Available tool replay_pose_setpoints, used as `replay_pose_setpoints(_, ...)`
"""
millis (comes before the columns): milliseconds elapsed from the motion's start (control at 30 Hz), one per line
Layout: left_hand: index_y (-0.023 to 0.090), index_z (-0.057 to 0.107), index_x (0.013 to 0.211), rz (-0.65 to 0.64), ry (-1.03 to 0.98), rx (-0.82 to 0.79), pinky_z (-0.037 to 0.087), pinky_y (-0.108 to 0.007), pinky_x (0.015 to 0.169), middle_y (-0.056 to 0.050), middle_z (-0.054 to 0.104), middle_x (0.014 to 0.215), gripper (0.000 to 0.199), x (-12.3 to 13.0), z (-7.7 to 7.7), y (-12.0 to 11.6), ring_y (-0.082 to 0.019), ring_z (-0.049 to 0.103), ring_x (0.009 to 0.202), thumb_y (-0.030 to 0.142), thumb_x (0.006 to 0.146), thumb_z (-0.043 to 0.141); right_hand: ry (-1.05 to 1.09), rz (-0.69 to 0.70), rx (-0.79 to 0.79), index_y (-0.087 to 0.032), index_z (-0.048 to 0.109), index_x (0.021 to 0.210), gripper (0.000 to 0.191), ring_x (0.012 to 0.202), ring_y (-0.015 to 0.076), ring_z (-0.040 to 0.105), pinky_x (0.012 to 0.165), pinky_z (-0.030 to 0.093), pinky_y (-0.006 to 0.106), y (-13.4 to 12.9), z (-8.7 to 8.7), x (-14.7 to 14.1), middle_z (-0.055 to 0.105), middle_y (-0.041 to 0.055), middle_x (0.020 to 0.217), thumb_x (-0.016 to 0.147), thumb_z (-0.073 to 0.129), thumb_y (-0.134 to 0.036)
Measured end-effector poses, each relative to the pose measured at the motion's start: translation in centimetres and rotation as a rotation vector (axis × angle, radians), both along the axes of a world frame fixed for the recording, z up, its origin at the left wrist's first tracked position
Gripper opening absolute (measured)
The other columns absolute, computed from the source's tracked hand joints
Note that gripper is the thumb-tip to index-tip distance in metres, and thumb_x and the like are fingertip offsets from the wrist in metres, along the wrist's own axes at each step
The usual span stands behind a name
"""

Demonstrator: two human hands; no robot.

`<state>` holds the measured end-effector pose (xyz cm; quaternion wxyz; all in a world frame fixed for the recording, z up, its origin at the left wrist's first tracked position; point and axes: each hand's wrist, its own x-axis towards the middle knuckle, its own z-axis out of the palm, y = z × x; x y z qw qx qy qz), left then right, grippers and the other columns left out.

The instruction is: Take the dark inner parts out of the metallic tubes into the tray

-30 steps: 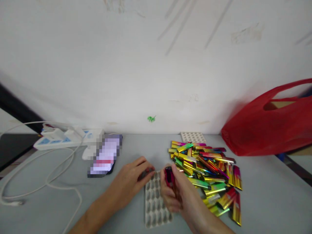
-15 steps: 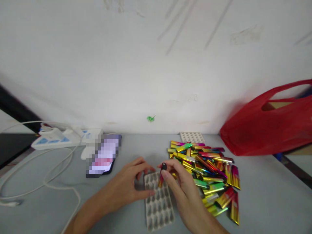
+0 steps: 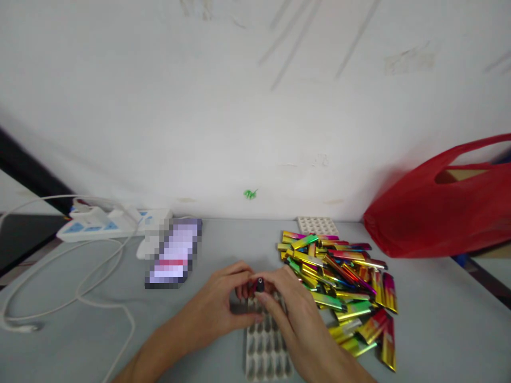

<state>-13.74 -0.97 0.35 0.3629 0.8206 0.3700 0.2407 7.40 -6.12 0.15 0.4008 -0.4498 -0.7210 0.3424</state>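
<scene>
Right hand (image 3: 297, 306): pinching black-tipped stick (image 3: 260, 285) over tray (image 3: 268, 346)
Left hand (image 3: 217, 300): half-curled, can't tell if gripping
Stick: might slip if pinch gets sloppy

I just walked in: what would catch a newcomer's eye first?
Probably the big red bag at the far right. Next, the glittering heap of gold, pink and green pieces left of it. At lower centre, the right hand holds a black-tipped piece at the far end of a pale tray.
</scene>
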Motion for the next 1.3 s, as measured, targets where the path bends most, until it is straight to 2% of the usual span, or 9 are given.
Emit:
replay_pose_setpoints(267, 0.02, 0.076, 0.095, 0.054, -0.027, -0.059, 0.048, -0.027, 0.075, 0.002, 0.069, 0.088, 0.018, 0.1, -0.2, 0.6, -0.018, 0.067, 0.081, 0.025, 0.086, 0.091, -0.227, 0.008, 0.174, -0.023, 0.066, 0.13, 0.018, 0.112, 0.0324, 0.066, 0.108, 0.05, 0.053, 0.1, -0.1, 0.0, 0.074, 0.0093, 0.115, 0.114, 0.06, -0.027)
replay_pose_setpoints(367, 0.02, 0.078, 0.096, 0.078, -0.049, -0.09, 0.048, -0.026, 0.073, 0.002, 0.07, 0.084, 0.016, -0.1, -0.6, 0.9, -0.018, 0.069, 0.079, 0.028, 0.088, 0.09, -0.295, -0.001, 0.248, -0.021, 0.065, 0.131, 0.019, 0.111, 0.0333, 0.066, 0.107, 0.052, 0.055, 0.3, 0.0, 0.1, 0.074, 0.0101, 0.114, 0.112, 0.06, -0.022)
replay_pose_setpoints(567, 0.019, 0.078, 0.083, 0.076, -0.072, -0.114, 0.049, -0.025, 0.071, 0.0, 0.068, 0.084, 0.02, -0.2, -0.9, 1.2, -0.018, 0.068, 0.078, 0.034, 0.092, 0.086, -0.268, 0.014, 0.165, -0.024, 0.065, 0.123, 0.011, 0.111, 0.0301, 0.065, 0.105, 0.055, 0.05, 0.3, 0.7, 0.3, 0.072, 0.0065, 0.112, 0.112, 0.062, -0.022)
replay_pose_setpoints(733, 0.019, 0.082, 0.09, 0.071, -0.08, -0.135, 0.051, -0.025, 0.071, -0.001, 0.07, 0.09, 0.009, -0.1, -0.6, 1.1, -0.018, 0.069, 0.078, 0.027, 0.09, 0.084, -0.251, -0.005, 0.199, -0.027, 0.057, 0.145, 0.034, 0.114, 0.0287, 0.066, 0.115, 0.048, 0.052, 0.3, 1.0, 0.6, 0.072, 0.0054, 0.118, 0.112, 0.064, -0.026)
replay_pose_setpoints(800, 0.018, 0.082, 0.091, 0.089, -0.085, -0.155, 0.052, -0.025, 0.071, -0.001, 0.071, 0.091, 0.01, -0.1, -0.6, 1.1, -0.018, 0.069, 0.077, 0.027, 0.088, 0.086, -0.256, -0.075, 0.249, -0.026, 0.057, 0.143, 0.031, 0.112, 0.0288, 0.064, 0.112, 0.048, 0.051, 0.6, 1.1, 1.0, 0.071, 0.0059, 0.115, 0.112, 0.061, -0.025)
replay_pose_setpoints(933, 0.019, 0.083, 0.096, 0.102, -0.096, -0.182, 0.053, -0.025, 0.072, -0.001, 0.072, 0.092, 0.017, 0.0, -0.6, 1.1, -0.017, 0.07, 0.076, 0.028, 0.084, 0.089, -0.349, -0.344, 0.355, -0.023, 0.065, 0.125, 0.02, 0.106, 0.031, 0.06, 0.1, 0.047, 0.051, 1.9, 1.2, 2.5, 0.067, 0.008, 0.107, 0.108, 0.054, -0.018)
replay_pose_setpoints(1067, 0.019, 0.084, 0.099, 0.103, -0.095, -0.185, 0.053, -0.026, 0.073, -0.002, 0.073, 0.094, 0.018, 0.0, -0.8, 1.1, -0.018, 0.07, 0.078, 0.031, 0.086, 0.087, -0.563, -0.577, 0.338, -0.02, 0.068, 0.117, 0.018, 0.105, 0.0359, 0.057, 0.096, 0.047, 0.053, 3.0, 1.2, 3.9, 0.066, 0.0128, 0.11, 0.1, 0.061, -0.023)
replay_pose_setpoints(1167, 0.02, 0.085, 0.1, 0.106, -0.072, -0.186, 0.053, -0.026, 0.074, -0.002, 0.073, 0.092, 0.017, 0.0, -0.7, 1.1, -0.018, 0.07, 0.079, 0.032, 0.087, 0.086, -0.701, -0.634, 0.286, -0.02, 0.07, 0.113, 0.018, 0.108, 0.0389, 0.055, 0.099, 0.046, 0.056, 3.2, 0.9, 4.3, 0.065, 0.0157, 0.113, 0.098, 0.066, -0.028)
replay_pose_setpoints(1300, 0.021, 0.085, 0.101, 0.11, -0.046, -0.188, 0.052, -0.026, 0.074, -0.002, 0.074, 0.092, 0.017, -0.1, -0.7, 1.1, -0.018, 0.07, 0.079, 0.032, 0.088, 0.086, -0.772, -0.632, 0.27, -0.02, 0.07, 0.108, 0.015, 0.105, 0.0394, 0.054, 0.095, 0.046, 0.055, 3.1, 0.4, 4.0, 0.063, 0.015, 0.107, 0.095, 0.07, -0.029)
